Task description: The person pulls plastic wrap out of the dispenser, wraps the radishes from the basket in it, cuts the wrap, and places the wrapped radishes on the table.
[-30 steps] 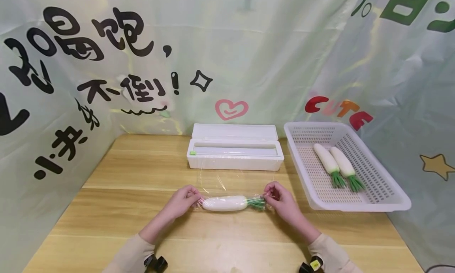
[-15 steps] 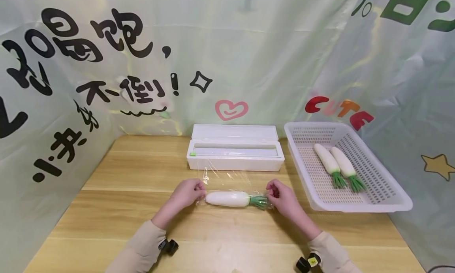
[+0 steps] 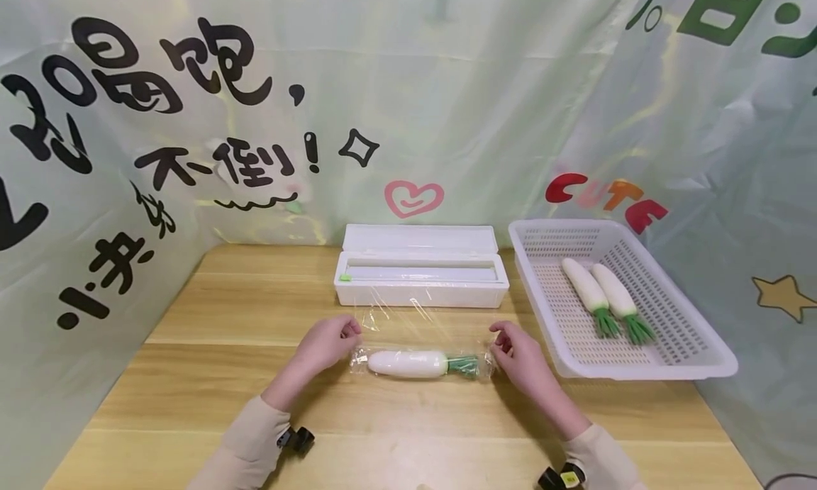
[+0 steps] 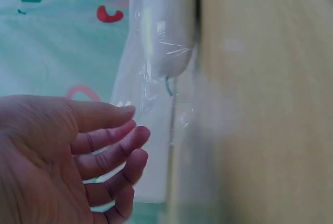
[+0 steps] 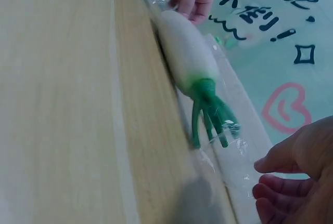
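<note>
A white radish (image 3: 408, 364) with green stalks (image 3: 463, 366) lies crosswise on the table, wrapped in clear cling film (image 3: 398, 323) that stretches back to a white dispenser box (image 3: 421, 295). My left hand (image 3: 328, 342) hovers by the film at the radish's rounded end. In the left wrist view its thumb (image 4: 106, 116) and loosely bent fingers hold nothing. My right hand (image 3: 515, 352) is beside the film past the stalks. In the right wrist view a gap shows between its thumb (image 5: 278, 157) and curved fingers, with the film's crumpled end just beyond.
The dispenser's lid (image 3: 419, 239) stands raised at the back, and a green slider (image 3: 345, 277) sits at the left of its slot. On the right, a white perforated basket (image 3: 645, 371) holds two more radishes (image 3: 586, 284). A printed cloth (image 3: 472, 121) hangs behind the table.
Both hands held the film at the radish's ends; now they have let go and moved slightly apart. The radish, a little higher half a second ago, is now lower in view.
</note>
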